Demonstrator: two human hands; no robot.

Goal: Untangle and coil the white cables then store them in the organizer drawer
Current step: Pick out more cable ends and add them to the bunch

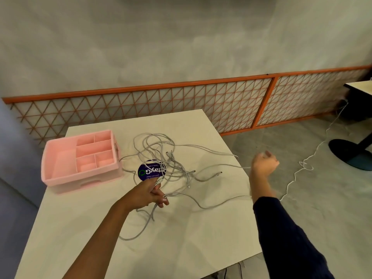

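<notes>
A tangle of white cables lies spread over the middle of the white table. My left hand grips a bundle of cable strands near a plug end, just in front of the tangle. My right hand is raised past the table's right edge, fingers curled in a fist, with a taut cable strand running from the tangle toward it. The pink organizer stands at the table's far left, with open top compartments and a shut drawer below.
A round dark blue sticker sits on the table under the cables. An orange lattice panel runs along the wall behind. Another white cable trails on the floor at right, near a second table's black base.
</notes>
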